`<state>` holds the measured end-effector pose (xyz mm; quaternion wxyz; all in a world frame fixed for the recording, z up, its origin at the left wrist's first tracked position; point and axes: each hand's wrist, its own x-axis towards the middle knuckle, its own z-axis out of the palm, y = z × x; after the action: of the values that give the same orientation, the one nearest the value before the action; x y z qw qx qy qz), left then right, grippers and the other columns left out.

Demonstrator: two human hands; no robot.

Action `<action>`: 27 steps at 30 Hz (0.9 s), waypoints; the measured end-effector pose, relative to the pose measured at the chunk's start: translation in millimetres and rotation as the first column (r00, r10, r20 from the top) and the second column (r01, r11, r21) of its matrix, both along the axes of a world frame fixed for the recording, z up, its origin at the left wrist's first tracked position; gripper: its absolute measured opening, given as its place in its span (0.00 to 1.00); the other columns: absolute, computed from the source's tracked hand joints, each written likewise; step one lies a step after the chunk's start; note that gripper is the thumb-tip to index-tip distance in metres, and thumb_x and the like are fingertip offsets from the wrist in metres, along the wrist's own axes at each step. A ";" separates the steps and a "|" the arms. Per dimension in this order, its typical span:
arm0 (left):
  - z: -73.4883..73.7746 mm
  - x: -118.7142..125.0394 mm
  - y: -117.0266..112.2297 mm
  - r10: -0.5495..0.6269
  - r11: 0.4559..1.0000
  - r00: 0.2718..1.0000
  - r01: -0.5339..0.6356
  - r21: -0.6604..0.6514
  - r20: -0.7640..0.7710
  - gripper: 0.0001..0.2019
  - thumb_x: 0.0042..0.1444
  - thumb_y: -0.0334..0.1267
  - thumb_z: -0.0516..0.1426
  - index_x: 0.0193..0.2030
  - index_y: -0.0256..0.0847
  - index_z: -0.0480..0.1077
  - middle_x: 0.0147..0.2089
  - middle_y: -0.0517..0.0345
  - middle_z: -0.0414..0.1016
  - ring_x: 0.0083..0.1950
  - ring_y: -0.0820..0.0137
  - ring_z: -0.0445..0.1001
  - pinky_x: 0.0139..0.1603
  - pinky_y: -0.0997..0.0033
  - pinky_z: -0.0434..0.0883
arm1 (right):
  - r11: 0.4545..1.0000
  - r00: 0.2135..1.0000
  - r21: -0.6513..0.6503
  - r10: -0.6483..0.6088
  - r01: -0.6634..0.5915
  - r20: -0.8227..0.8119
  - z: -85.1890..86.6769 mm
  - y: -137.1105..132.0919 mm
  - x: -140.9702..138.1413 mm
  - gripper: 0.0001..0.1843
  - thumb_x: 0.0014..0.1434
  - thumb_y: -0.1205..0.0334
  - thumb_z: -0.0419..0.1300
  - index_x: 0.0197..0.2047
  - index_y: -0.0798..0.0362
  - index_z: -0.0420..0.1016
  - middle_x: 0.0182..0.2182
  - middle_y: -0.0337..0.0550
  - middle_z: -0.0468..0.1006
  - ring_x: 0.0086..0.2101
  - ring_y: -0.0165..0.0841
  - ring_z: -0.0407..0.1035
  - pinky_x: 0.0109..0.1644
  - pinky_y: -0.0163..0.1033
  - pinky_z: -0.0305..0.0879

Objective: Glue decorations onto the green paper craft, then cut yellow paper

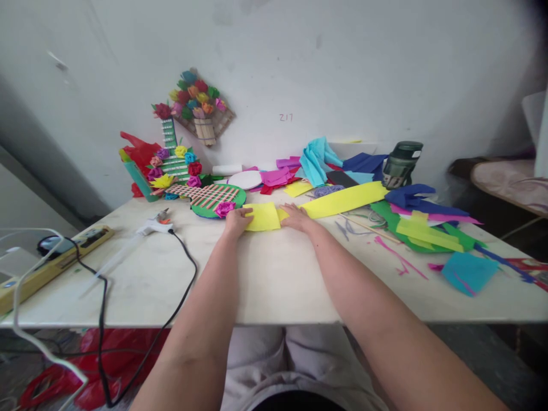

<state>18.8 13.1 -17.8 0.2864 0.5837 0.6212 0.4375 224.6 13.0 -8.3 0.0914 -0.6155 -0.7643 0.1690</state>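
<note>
A long yellow paper strip lies across the table, and its near end is folded into a square. My left hand rests with fingers flat on the left edge of that folded end. My right hand presses flat on the strip just right of the fold. Neither hand grips anything; both lie open on the paper.
A glue gun with a black cord lies at the left, beside a power strip. Paper-flower crafts stand at the back left. Coloured paper scraps and a dark green jar crowd the right.
</note>
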 end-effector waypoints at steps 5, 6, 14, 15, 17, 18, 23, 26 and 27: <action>-0.7 -0.2 1.1 0.002 1.000 1.000 -0.003 -0.009 -0.013 0.22 0.39 0.31 0.61 0.45 0.33 0.75 0.19 0.64 0.62 0.20 0.78 0.57 0.24 0.76 0.59 | 1.000 0.998 0.002 0.005 -0.005 -0.057 -2.6 3.7 2.7 0.42 0.49 0.58 0.53 0.66 0.50 0.46 0.66 0.41 0.42 0.64 0.38 0.33 0.65 0.50 0.29; -0.9 -0.4 1.6 0.002 1.000 1.000 -0.002 -0.005 -0.017 0.22 0.39 0.31 0.60 0.45 0.33 0.75 0.19 0.64 0.62 0.20 0.78 0.57 0.24 0.76 0.59 | 1.000 0.997 0.003 0.001 -0.001 -0.081 -2.8 4.1 3.7 0.41 0.49 0.58 0.53 0.66 0.50 0.47 0.66 0.41 0.43 0.64 0.38 0.34 0.65 0.50 0.30; -2.8 -2.8 5.0 -0.011 1.000 1.000 0.011 0.005 0.005 0.22 0.41 0.31 0.60 0.47 0.33 0.74 0.18 0.66 0.60 0.19 0.80 0.55 0.22 0.78 0.59 | 0.989 0.961 0.091 -0.093 0.120 -0.259 1.5 0.5 4.8 0.30 0.59 0.53 0.44 0.64 0.49 0.53 0.63 0.39 0.55 0.62 0.34 0.48 0.64 0.44 0.38; -3.0 -2.6 5.2 -0.016 1.000 1.000 0.016 0.015 0.026 0.22 0.41 0.30 0.60 0.48 0.33 0.74 0.19 0.66 0.61 0.19 0.81 0.55 0.23 0.79 0.60 | 0.988 0.958 0.097 -0.092 0.122 -0.271 1.8 0.0 3.6 0.30 0.60 0.51 0.43 0.65 0.48 0.52 0.62 0.39 0.56 0.61 0.34 0.49 0.64 0.45 0.38; -3.5 -1.5 5.2 -0.038 0.999 0.994 0.035 0.039 0.101 0.25 0.41 0.29 0.60 0.50 0.34 0.72 0.21 0.66 0.64 0.20 0.80 0.59 0.25 0.78 0.63 | 0.988 0.951 0.090 -0.093 0.124 -0.295 1.3 -0.5 1.0 0.31 0.61 0.49 0.43 0.66 0.48 0.49 0.60 0.40 0.60 0.60 0.34 0.52 0.64 0.45 0.38; -3.7 -0.8 5.0 -0.061 0.997 0.985 0.053 0.050 0.161 0.27 0.41 0.29 0.61 0.52 0.34 0.70 0.23 0.64 0.67 0.21 0.80 0.62 0.27 0.78 0.65 | 0.988 0.945 0.081 -0.097 0.128 -0.312 0.5 -0.4 -0.3 0.32 0.61 0.49 0.43 0.66 0.48 0.48 0.59 0.40 0.62 0.59 0.34 0.54 0.64 0.45 0.39; -4.5 2.3 2.9 -0.223 0.975 0.849 0.197 0.105 0.479 0.38 0.40 0.29 0.63 0.61 0.33 0.59 0.34 0.55 0.77 0.32 0.70 0.74 0.39 0.68 0.72 | 0.977 0.870 0.082 -0.135 0.196 -0.474 -5.1 5.5 -5.5 0.34 0.60 0.49 0.49 0.66 0.46 0.45 0.56 0.43 0.67 0.55 0.35 0.61 0.61 0.44 0.46; -3.9 2.1 1.3 -0.245 0.969 0.820 0.211 0.125 0.517 0.41 0.40 0.28 0.63 0.64 0.34 0.54 0.34 0.53 0.78 0.34 0.67 0.76 0.40 0.64 0.72 | 0.964 0.841 0.107 -0.154 0.243 -0.518 -1.9 13.1 -8.4 0.36 0.58 0.49 0.50 0.67 0.45 0.42 0.57 0.44 0.65 0.55 0.36 0.61 0.60 0.44 0.49; -3.5 2.0 0.8 -0.246 0.969 0.821 0.210 0.128 0.514 0.42 0.40 0.28 0.63 0.64 0.35 0.53 0.34 0.53 0.78 0.34 0.66 0.76 0.40 0.63 0.73 | 0.962 0.849 0.123 -0.150 0.243 -0.506 1.2 15.7 -9.7 0.38 0.58 0.48 0.51 0.67 0.46 0.42 0.58 0.45 0.64 0.56 0.36 0.60 0.60 0.44 0.49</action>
<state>20.8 13.8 -21.3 0.4764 0.5207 0.4297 0.5632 214.9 28.7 -7.1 0.3557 -0.6164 -0.6605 0.2393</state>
